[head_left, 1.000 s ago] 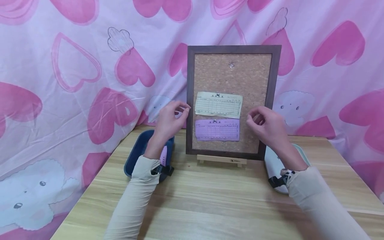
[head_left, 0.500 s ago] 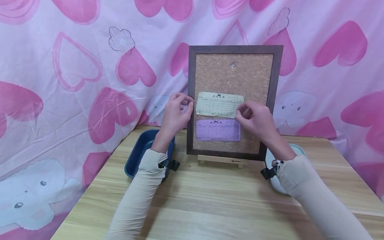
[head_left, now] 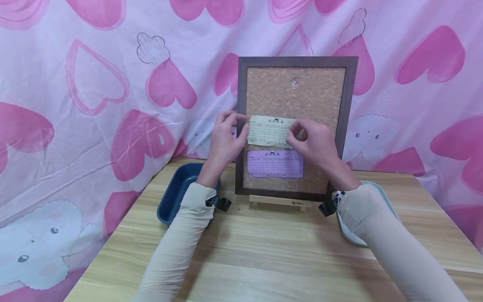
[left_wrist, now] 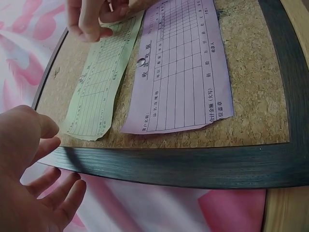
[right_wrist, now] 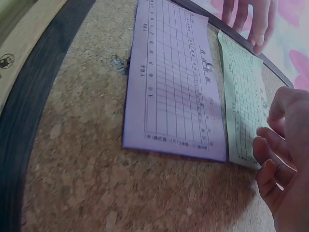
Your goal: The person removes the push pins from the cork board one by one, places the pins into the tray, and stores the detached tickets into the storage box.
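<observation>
A dark-framed cork board (head_left: pixel 294 98) stands upright in the head view. On it a pale green printed slip (head_left: pixel 266 133) hangs above a purple slip (head_left: pixel 275 165). A silver pin (head_left: pixel 277 118) sits at the green slip's top, and a pin (right_wrist: pixel 210 67) also holds the purple one. My left hand (head_left: pixel 225 140) is at the board's left edge beside the green slip, fingers loosely bent and holding nothing visible. Before the green slip's right part, my right hand (head_left: pixel 317 140) has its fingers loosely curled. No object shows between them, and it hides that end of the slip.
The board leans on a small wooden easel (head_left: pixel 279 201) on a wood-grain table (head_left: pixel 271 251). A dark blue tray (head_left: pixel 163 209) stands left; a pale tray (head_left: pixel 351 233) lies right, partly under my sleeve. A shiny silver spot (head_left: pixel 294 81) marks the board's top.
My right hand has moved left and up, from the board's right side to in front of the green slip. The left hand has shifted right and slightly up. The slips stay in place.
</observation>
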Motion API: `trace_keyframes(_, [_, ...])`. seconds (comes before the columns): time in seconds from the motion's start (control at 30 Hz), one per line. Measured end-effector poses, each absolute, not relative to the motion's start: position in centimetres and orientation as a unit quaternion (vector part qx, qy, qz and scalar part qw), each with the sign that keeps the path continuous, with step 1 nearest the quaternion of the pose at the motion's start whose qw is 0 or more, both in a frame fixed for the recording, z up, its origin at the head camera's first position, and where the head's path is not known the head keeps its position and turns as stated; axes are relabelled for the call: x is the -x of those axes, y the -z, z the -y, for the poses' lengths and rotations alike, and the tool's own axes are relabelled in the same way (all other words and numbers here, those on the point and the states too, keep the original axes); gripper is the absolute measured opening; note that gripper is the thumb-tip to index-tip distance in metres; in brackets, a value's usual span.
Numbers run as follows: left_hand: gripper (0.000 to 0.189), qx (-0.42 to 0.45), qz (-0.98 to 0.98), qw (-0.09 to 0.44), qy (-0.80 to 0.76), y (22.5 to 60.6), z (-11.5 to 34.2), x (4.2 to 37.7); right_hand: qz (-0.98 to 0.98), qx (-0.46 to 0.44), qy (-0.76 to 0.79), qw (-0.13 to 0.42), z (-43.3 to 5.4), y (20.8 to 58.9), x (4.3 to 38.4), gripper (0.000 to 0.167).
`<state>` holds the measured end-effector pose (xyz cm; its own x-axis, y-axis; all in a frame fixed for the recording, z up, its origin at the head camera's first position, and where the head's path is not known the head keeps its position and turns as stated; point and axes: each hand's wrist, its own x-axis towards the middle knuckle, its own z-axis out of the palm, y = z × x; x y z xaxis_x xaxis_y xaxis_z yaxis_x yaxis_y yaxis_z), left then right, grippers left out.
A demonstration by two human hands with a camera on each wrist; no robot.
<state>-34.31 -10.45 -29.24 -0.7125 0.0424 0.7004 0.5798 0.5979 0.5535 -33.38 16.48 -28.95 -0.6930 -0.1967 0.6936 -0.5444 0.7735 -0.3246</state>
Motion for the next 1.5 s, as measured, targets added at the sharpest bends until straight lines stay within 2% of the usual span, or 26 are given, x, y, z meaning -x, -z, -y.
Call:
trace_keyframes(0.47, [0.027, 0.178, 0.837, 0.315, 0.409, 29.2, 9.9, 34.9, 0.893, -0.185, -0.257, 0.32, -14.4, 27.5, 34.8, 0.022])
trace_keyframes(1.33, [0.02, 0.181, 0.838, 0.316, 0.406, 29.4, 9.8, 35.1, 0.886, -0.197, -0.262, 0.328, -12.9, 26.8, 35.3, 0.019])
trace_keyframes(1.5, [0.02, 0.176, 0.839, 0.312, 0.41, 29.4, 9.8, 35.1, 0.878, -0.207, -0.259, 0.345, -13.0, 27.1, 35.3, 0.018])
